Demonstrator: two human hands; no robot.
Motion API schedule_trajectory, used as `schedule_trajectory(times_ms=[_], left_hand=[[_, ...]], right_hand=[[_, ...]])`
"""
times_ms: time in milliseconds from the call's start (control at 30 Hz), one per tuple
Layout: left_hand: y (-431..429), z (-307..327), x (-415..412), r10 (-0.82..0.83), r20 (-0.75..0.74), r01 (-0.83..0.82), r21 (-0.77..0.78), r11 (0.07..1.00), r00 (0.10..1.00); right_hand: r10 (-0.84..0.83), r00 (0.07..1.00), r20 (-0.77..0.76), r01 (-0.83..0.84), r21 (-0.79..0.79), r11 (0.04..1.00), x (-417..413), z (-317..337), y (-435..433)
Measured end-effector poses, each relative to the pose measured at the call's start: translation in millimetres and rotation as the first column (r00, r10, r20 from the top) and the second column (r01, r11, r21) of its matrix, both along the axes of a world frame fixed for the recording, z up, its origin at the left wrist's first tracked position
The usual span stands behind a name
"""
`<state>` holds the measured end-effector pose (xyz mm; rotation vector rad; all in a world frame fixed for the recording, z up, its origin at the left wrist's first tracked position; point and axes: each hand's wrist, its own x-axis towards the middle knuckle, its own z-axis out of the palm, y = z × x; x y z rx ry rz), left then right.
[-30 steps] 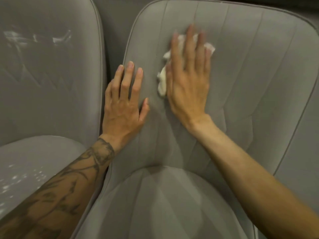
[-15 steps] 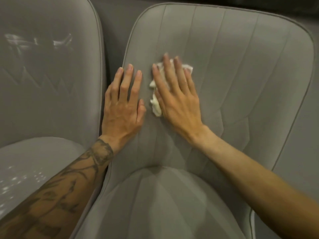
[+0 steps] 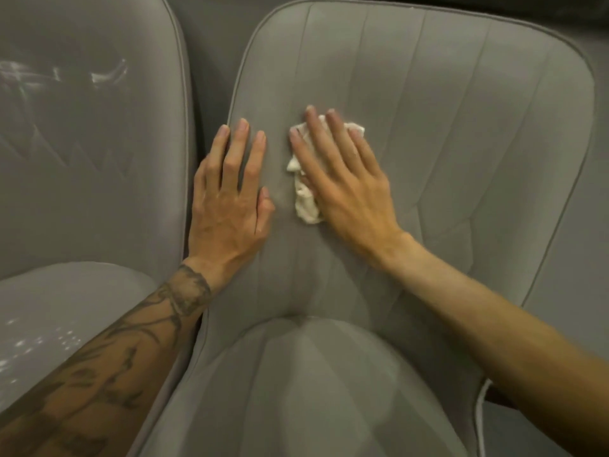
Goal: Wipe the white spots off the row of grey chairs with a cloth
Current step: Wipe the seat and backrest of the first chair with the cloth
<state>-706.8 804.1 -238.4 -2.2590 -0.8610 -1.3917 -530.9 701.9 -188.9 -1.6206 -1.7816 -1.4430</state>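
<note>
On the grey chair's backrest (image 3: 461, 127), the flat right hand (image 3: 346, 189) presses a cloth (image 3: 304, 206).

Matt grey fabric chair (image 3: 461, 127) (stitched seams), crumpled white cloth (image 3: 304, 199)

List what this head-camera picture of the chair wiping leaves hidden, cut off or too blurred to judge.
Head view: most of the cloth is hidden under the right hand.
Head view: any spots beneath the left hand on the middle chair are covered.
Head view: the left chair is cut by the frame edge, its white marks blurred.
</note>
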Motion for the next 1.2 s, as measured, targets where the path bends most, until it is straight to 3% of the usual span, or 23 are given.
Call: schedule_trajectory(times_ms=[67, 133, 233, 333, 433, 533, 633, 733, 867, 967, 1100, 1200], left_hand=[[0, 0, 0, 0.002, -0.002, -0.002, 0.003, 1.0, 1.0], [1, -1, 0, 0.008, -0.002, -0.008, 0.005, 1.0, 1.0], [1, -2, 1, 0.007, 0.002, -0.007, 0.003, 1.0, 1.0], [1, -1, 0, 0.002, 0.006, -0.002, 0.008, 1.0, 1.0], [0, 0, 0, -0.003, 0.002, 0.003, -0.002, 1.0, 1.0], [-2, 2, 0, 0.004, 0.005, -0.004, -0.004, 1.0, 1.0], [-2, 2, -1, -0.008, 0.0, 0.008, -0.011, 1.0, 1.0], [-1, 1, -1, -0.014, -0.001, 0.014, -0.005, 1.0, 1.0], [-1, 1, 0, -0.016, -0.001, 0.016, -0.012, 1.0, 1.0], [-1, 3, -2, -0.025, -0.009, 0.024, -0.026, 0.999, 1.0], [-2, 5, -4, -0.05, -0.012, 0.049, -0.063, 0.997, 0.999], [-5, 5, -9, -0.061, -0.031, 0.058, -0.099, 0.993, 0.998]], right_hand=[[-0.065, 0.997, 0.04, 0.062, 0.073, 0.995, 32, 22, -7], [-0.158, 0.983, -0.091, 0.175, 0.219, 0.96, 63, 54, -9], [-0.152, 0.939, -0.309, 0.262, 0.355, 0.897, 62, 64, -12], [-0.115, 0.945, -0.307, 0.175, 0.174, 0.969, 18, 7, -14], [-0.117, 0.98, -0.158, 0.12, 0.007, 0.993, -1, -33, -23], [-0.072, 0.99, -0.118, 0.088, 0.139, 0.986, 12, 11, 8], [-0.001, 0.965, -0.264, 0.085, 0.305, 0.949, 6, 50, 42], [0.069, 0.95, -0.305, -0.007, 0.202, 0.979, -17, 5, 32], [0.053, 0.982, -0.182, -0.055, -0.001, 0.999, -22, -64, -6], [0.034, 0.991, -0.126, -0.027, 0.055, 0.998, -8, -19, 11], [0.07, 0.949, -0.308, 0.029, 0.303, 0.952, -5, 55, 47], [0.129, 0.933, -0.337, -0.051, 0.231, 0.972, -22, 22, 42]])
